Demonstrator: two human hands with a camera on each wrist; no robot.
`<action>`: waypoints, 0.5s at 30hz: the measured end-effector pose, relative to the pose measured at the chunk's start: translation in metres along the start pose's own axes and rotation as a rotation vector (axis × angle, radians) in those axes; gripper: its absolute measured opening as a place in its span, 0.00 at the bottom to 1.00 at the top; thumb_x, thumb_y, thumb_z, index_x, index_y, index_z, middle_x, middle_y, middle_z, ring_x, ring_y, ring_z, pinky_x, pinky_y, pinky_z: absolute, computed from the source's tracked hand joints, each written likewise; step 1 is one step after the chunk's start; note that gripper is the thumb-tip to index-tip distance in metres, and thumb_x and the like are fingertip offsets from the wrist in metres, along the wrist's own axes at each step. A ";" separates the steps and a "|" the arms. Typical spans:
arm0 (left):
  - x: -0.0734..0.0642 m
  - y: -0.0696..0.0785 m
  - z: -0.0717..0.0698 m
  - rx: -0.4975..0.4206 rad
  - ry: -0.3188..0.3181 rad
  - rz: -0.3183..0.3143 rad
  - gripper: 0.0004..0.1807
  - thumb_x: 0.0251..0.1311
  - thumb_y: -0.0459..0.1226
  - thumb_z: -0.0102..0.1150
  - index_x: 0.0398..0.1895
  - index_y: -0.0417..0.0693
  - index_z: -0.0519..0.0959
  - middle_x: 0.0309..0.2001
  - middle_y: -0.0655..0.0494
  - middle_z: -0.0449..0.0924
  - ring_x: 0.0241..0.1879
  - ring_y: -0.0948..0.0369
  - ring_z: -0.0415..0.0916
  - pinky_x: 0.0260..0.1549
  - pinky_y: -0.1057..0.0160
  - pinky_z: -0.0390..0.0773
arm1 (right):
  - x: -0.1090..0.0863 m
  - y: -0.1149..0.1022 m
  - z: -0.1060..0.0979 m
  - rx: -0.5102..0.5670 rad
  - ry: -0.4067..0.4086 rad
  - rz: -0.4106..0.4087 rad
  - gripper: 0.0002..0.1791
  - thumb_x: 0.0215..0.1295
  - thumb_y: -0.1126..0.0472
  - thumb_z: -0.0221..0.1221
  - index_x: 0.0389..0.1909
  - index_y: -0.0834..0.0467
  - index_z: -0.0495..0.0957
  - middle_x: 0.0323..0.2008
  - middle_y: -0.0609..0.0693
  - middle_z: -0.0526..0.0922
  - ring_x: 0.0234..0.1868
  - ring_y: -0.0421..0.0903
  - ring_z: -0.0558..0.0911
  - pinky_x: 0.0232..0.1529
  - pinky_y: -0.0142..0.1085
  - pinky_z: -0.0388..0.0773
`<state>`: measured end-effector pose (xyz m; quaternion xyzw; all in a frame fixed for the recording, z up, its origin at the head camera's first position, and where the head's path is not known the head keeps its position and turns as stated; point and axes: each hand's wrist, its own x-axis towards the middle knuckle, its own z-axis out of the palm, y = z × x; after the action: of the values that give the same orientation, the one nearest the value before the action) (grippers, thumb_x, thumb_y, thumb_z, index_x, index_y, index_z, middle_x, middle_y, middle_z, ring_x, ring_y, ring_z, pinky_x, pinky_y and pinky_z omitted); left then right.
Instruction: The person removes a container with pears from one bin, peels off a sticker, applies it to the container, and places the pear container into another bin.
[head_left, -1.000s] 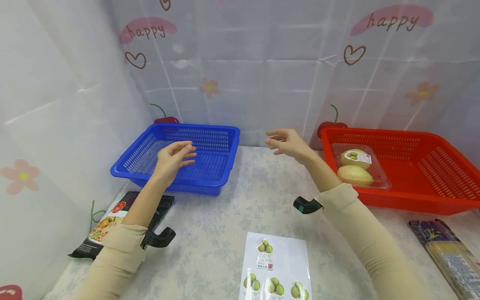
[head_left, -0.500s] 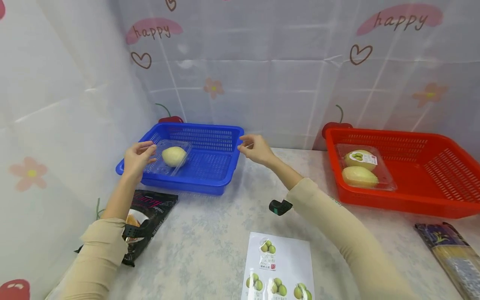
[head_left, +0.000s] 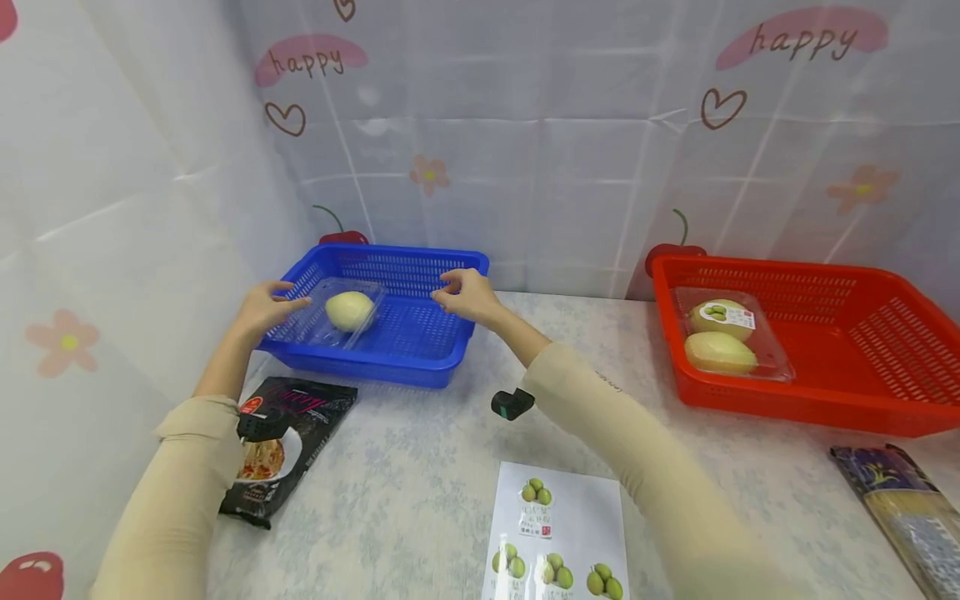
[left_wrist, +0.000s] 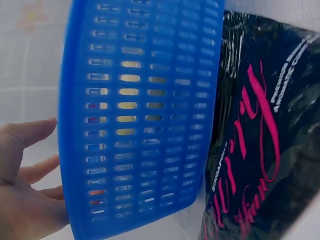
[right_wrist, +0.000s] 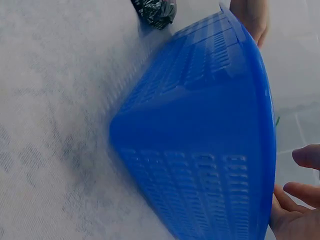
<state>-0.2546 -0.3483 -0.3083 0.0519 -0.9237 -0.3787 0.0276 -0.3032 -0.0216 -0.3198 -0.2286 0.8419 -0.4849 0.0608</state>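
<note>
the mottled worktop (head_left: 420, 467) carries a blue basket (head_left: 427, 327), red basket (head_left: 810, 346), black packet (head_left: 311, 425), printed sheet (head_left: 581, 504) and long yellowish pack (head_left: 896, 508).

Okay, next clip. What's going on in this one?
A person has both bare hands at a blue basket: the left hand at its left edge, the right hand over its right side. Neither is seen holding anything. Inside the basket is a clear box with one pale fruit. Two more fruits, one labelled, sit boxed in the red basket. A sticker sheet lies in front.
</note>
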 end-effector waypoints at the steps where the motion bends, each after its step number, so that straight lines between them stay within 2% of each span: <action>1: 0.003 0.000 0.000 0.046 -0.018 0.003 0.38 0.64 0.44 0.53 0.66 0.23 0.54 0.62 0.21 0.57 0.60 0.33 0.61 0.56 0.40 0.66 | 0.001 -0.001 0.003 0.023 -0.014 0.016 0.27 0.66 0.60 0.56 0.63 0.67 0.66 0.47 0.62 0.81 0.43 0.56 0.83 0.41 0.37 0.81; 4: 0.011 0.000 0.000 0.178 -0.084 0.015 0.40 0.63 0.46 0.54 0.65 0.22 0.54 0.63 0.21 0.54 0.62 0.32 0.55 0.59 0.39 0.61 | 0.005 -0.007 0.010 0.064 -0.064 0.068 0.30 0.66 0.60 0.57 0.65 0.68 0.62 0.50 0.63 0.79 0.44 0.56 0.83 0.43 0.36 0.81; 7: 0.018 0.003 0.002 0.272 -0.133 0.026 0.42 0.63 0.47 0.53 0.65 0.21 0.52 0.64 0.21 0.51 0.63 0.30 0.51 0.60 0.37 0.57 | 0.008 -0.012 0.018 0.105 -0.136 0.123 0.33 0.66 0.60 0.57 0.68 0.68 0.58 0.56 0.65 0.75 0.47 0.56 0.82 0.46 0.38 0.80; 11: 0.021 0.013 0.008 0.317 -0.185 0.013 0.44 0.62 0.46 0.53 0.66 0.20 0.47 0.65 0.21 0.48 0.64 0.30 0.46 0.61 0.36 0.54 | 0.012 -0.016 0.029 0.184 -0.210 0.182 0.36 0.66 0.61 0.57 0.69 0.68 0.53 0.64 0.66 0.66 0.51 0.59 0.79 0.51 0.44 0.77; 15: 0.023 0.021 0.016 0.328 -0.227 -0.039 0.48 0.61 0.46 0.56 0.67 0.21 0.42 0.66 0.21 0.44 0.65 0.30 0.43 0.62 0.36 0.53 | 0.014 -0.017 0.038 0.233 -0.243 0.212 0.37 0.66 0.62 0.57 0.70 0.68 0.51 0.68 0.65 0.59 0.53 0.60 0.78 0.52 0.45 0.76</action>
<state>-0.2801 -0.3252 -0.3043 0.0306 -0.9690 -0.2269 -0.0927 -0.2971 -0.0653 -0.3235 -0.1870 0.7859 -0.5389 0.2387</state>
